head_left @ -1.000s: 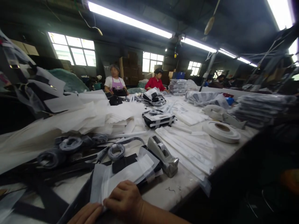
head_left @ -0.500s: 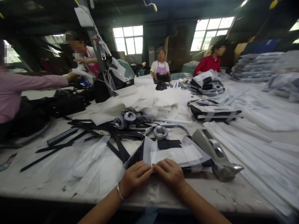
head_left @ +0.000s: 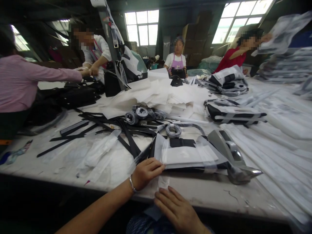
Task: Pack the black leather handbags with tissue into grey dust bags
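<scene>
A black bag (head_left: 182, 142), partly covered in white paper, lies on the table in front of me. Its wrapped handle (head_left: 190, 124) points away from me. My left hand (head_left: 148, 172), with a bracelet at the wrist, has its fingers closed on the bag's near left corner. Below it, at the table's edge, my right hand (head_left: 174, 204) lies flat with fingers stretched over a pale, see-through strip (head_left: 163, 182) that hangs down from the bag. A grey tape dispenser (head_left: 230, 156) stands against the bag's right side.
Black straps (head_left: 129, 139) and wrapped rolls (head_left: 142, 112) lie behind and left. A heap of white paper sheets (head_left: 161, 94) covers the middle. Another wrapped bag (head_left: 231, 113) and clear plastic sleeves (head_left: 273, 162) lie right. Several co-workers stand around the table; a pole rises at left.
My right hand has moved from the bag's near edge down to the table's edge, its fingers now spread. My left hand stays at the corner. A co-worker at right has raised a plastic-wrapped item.
</scene>
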`<state>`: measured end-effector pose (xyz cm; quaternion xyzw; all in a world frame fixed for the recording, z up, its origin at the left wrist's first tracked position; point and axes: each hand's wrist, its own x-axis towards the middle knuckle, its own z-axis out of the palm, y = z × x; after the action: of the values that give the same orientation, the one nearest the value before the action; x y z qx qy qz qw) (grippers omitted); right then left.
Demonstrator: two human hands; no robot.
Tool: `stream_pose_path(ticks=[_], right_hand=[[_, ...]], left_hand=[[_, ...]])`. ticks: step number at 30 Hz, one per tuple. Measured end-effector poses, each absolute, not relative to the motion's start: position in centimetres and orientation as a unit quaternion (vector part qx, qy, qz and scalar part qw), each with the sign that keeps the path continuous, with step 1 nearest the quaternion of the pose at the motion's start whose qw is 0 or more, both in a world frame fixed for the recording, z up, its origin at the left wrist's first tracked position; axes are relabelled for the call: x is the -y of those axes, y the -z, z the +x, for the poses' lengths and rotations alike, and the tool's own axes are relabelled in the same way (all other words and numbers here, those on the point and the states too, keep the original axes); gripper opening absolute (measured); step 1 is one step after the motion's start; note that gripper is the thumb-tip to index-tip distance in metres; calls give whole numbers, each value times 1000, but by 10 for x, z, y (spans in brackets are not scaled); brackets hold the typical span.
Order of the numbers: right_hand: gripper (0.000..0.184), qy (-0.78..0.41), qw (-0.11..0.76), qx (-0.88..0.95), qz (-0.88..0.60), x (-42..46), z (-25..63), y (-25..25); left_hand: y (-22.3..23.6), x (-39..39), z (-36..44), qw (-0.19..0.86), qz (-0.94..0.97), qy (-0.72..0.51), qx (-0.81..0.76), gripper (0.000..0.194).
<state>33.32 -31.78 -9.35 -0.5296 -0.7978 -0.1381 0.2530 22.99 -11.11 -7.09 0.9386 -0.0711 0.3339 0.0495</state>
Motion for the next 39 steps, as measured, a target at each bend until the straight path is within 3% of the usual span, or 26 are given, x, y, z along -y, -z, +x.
stream_pose_path(ticks=[5,11,19,25,33,39], right_hand=[[25,148,345,768,-520,306,325,95],[22,81,364,781,-501,318,317,85],[27,54,301,805,-509,335,329,106],[10,-5,355,795,-491,329,321,106],[16,-69,334,787,-514,348,331,95],[31,50,277,817,-504,344,340,96]], left_hand=[[67,112,230,45,938,-334,79,20],[66,115,230,48,940,-331,69,20],[68,115,230,46,943,-326,58,19],[68,115,229,43,945,-320,51,19],[69,115,229,39,948,-312,45,17],[67,115,228,36,949,-309,45,18]])
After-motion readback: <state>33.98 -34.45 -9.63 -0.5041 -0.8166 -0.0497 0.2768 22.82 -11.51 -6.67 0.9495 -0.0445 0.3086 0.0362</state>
